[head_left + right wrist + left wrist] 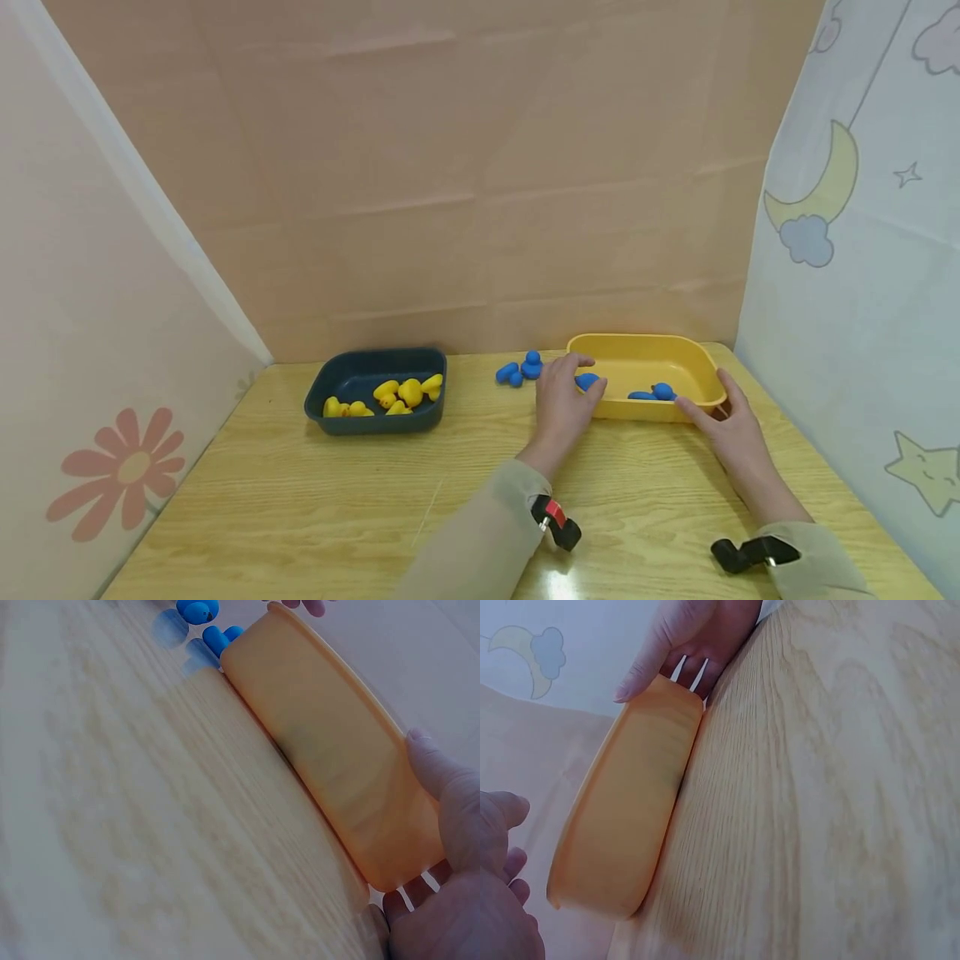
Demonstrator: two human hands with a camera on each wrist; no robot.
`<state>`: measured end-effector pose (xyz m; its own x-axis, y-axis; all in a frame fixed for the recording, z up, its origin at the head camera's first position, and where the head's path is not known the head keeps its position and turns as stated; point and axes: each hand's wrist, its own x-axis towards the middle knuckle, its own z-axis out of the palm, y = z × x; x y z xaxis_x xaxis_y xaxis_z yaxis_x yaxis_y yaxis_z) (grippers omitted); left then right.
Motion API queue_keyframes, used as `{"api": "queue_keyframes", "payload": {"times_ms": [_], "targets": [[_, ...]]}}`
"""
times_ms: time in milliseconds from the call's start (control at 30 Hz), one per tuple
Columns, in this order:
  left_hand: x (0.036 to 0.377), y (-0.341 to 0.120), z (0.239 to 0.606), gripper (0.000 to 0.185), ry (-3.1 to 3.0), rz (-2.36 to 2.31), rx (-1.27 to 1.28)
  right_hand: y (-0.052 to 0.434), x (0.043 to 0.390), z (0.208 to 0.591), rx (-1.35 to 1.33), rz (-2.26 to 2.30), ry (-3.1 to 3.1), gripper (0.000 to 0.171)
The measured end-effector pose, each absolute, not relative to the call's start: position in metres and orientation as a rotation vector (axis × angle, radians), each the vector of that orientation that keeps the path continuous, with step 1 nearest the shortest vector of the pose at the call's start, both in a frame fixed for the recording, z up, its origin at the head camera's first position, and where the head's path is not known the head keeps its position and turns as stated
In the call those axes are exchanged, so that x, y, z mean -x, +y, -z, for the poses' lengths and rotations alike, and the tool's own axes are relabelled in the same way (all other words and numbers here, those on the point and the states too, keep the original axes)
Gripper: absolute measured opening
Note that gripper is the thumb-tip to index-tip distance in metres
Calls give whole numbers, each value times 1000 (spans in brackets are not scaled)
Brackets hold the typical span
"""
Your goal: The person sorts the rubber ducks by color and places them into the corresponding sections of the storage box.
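My right hand (738, 429) grips the right end of a yellow plastic bin (652, 346); its thumb lies at the near rim and its other fingers reach round the end wall. My left hand (564, 398) hovers at the bin's left end, thumb and fingers spread apart. Nothing shows between them in the left wrist view. A blue toy duck (587, 381) appears between that thumb and the fingers in the head view, seemingly inside the bin. Another blue duck (663, 391) lies against the near wall, partly hidden by it. Left of the bin, blue ducks (532, 365) rest on the table.
A dark blue bin (375, 425) with several yellow toy ducks (410, 392) stands on the left of the wooden table (300, 508). A brown paper sheet (465, 183) backs the table. Patterned cloth walls (847, 333) close off both sides.
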<state>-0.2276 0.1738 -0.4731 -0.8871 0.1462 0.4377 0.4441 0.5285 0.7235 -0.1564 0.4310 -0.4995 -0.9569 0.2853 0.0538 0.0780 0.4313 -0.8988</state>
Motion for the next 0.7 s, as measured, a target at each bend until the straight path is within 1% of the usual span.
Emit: {"api": "queue_keyframes", "payload": {"times_ms": [300, 700], "targets": [[220, 157, 475, 30, -2357, 1414, 435, 431, 158, 498, 325, -1538, -2488, 110], [232, 120, 491, 39, -2298, 1378, 389, 433, 157, 497, 323, -1553, -2497, 108]]}}
